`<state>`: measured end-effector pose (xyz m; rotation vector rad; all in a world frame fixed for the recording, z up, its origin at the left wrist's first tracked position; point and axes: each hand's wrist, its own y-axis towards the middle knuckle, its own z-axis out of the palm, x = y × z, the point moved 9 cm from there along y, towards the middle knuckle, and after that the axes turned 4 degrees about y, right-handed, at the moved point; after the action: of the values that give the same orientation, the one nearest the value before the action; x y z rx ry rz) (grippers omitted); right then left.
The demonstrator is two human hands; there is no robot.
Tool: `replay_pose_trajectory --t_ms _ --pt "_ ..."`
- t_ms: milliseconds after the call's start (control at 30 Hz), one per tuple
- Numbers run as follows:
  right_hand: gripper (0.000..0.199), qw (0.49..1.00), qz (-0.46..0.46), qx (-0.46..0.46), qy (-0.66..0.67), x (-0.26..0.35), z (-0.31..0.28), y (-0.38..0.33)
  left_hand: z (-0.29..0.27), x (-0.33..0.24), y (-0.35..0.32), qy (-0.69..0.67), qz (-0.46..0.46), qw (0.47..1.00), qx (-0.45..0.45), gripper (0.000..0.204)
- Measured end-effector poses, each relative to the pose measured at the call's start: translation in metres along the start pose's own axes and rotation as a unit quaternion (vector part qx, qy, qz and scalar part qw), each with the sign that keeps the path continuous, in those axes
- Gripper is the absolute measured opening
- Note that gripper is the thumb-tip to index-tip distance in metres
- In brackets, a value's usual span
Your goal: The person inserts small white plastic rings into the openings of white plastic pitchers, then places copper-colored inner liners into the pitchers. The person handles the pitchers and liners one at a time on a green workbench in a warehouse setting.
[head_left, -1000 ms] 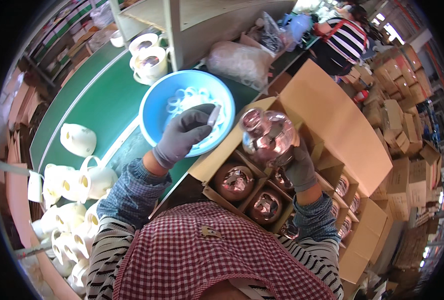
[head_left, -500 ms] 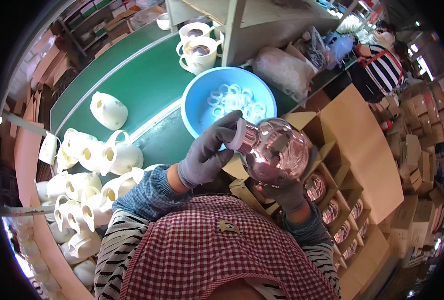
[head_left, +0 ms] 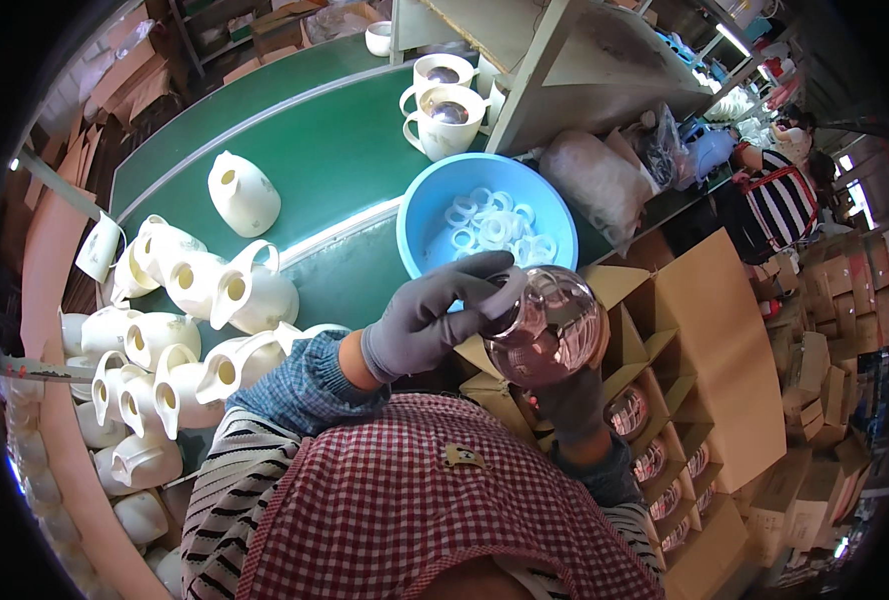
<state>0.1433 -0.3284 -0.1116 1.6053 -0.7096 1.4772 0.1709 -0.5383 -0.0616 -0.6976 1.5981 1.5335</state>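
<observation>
A shiny, pinkish-silver glass flask liner (head_left: 547,345) is tilted in front of me, its neck toward the left. From below, my gloved right hand (head_left: 573,405) grips its rounded body, with the fingers partly hidden behind it. At the neck, my gloved left hand (head_left: 430,318) is closed on a translucent white ring (head_left: 506,295) between thumb and fingers. Just beyond my hands, a light-blue basin (head_left: 408,238) holds several loose white rings (head_left: 497,222). An open cardboard carton (head_left: 717,400) with dividers is to the right, with more shiny liners (head_left: 629,412) in its cells.
White jug bodies (head_left: 255,290) crowd the left side of the green bench (head_left: 335,165). Two white handled cups (head_left: 448,118) with shiny insides stand beyond the basin, beside a metal shelf post (head_left: 535,75). Plastic bags (head_left: 595,180) lie behind. A person in stripes (head_left: 777,205) is at far right.
The view has shifted, so the bench and basin appear further right. The liner has turned, its neck now pointing more toward me, with my left hand still at the ring.
</observation>
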Motion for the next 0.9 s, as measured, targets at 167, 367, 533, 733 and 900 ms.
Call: replay_pose_trajectory --t_ms 167,367,533,733,900 --pt "0.072 0.925 0.093 -0.024 0.369 -0.033 0.011 -0.013 -0.006 -0.01 -0.005 0.068 0.022 0.997 -0.008 0.029" --pt "0.087 0.944 0.028 -0.057 0.324 -0.02 0.01 -0.003 -0.015 0.012 -0.007 0.111 -0.036 0.992 -0.042 0.033" --pt "0.094 0.941 0.049 -0.06 0.329 -0.03 0.01 -0.001 -0.002 0.012 -0.012 0.083 -0.001 0.996 -0.027 0.039" --pt "0.08 0.939 0.04 -0.09 0.329 -0.024 0.011 0.0 0.004 0.003 -0.009 0.21 0.011 0.978 -0.011 0.044" --pt "0.076 0.98 0.016 -0.159 0.116 -0.043 -0.007 -0.018 0.001 0.02 -0.011 0.043 -0.017 0.994 -0.102 0.065"
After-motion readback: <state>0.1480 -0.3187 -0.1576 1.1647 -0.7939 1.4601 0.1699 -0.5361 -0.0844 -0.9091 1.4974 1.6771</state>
